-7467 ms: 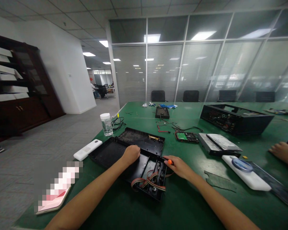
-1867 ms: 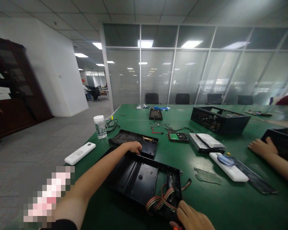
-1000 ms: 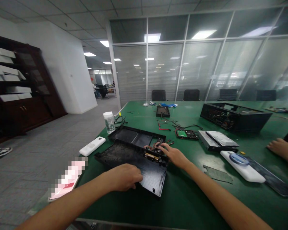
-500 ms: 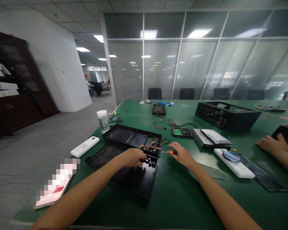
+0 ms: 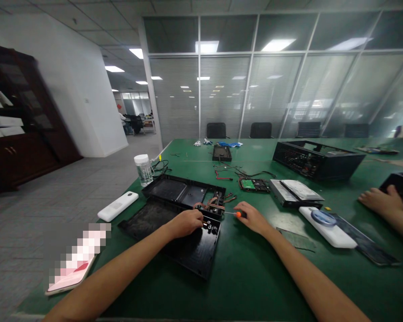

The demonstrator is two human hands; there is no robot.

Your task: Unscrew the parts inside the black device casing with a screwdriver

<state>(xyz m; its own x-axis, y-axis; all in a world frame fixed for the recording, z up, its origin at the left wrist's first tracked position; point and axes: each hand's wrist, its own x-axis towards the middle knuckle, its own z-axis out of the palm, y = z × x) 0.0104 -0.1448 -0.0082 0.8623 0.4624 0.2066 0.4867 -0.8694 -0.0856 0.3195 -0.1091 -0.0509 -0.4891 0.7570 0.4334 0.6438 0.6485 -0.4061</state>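
My right hand [image 5: 251, 218] is closed round the orange-and-black handle of a screwdriver [image 5: 239, 214]. Its thin shaft points left, toward the bundle of coloured wires [image 5: 211, 205] at the right end of a black plastic casing [image 5: 177, 190]. My left hand [image 5: 187, 222] has its fingers curled down at the inner edge of the black cover panel [image 5: 196, 252], beside small connectors and round fittings. Whatever its fingertips grip is hidden. The panel lies on the green table against the near side of the casing.
A lidded clear jar [image 5: 143, 170], a white device [image 5: 118, 206] and a phone [image 5: 74, 264] line the left edge. Rightward are a green circuit board [image 5: 253, 184], a silver drive [image 5: 295, 193], another white device [image 5: 329, 228] and a black metal case [image 5: 317, 161]. Another person's hand [image 5: 383, 202] rests far right.
My left hand's fingers have shifted slightly and curled in more at the panel's edge. My right hand, with the screwdriver, has moved a little left. The casing stays in place.
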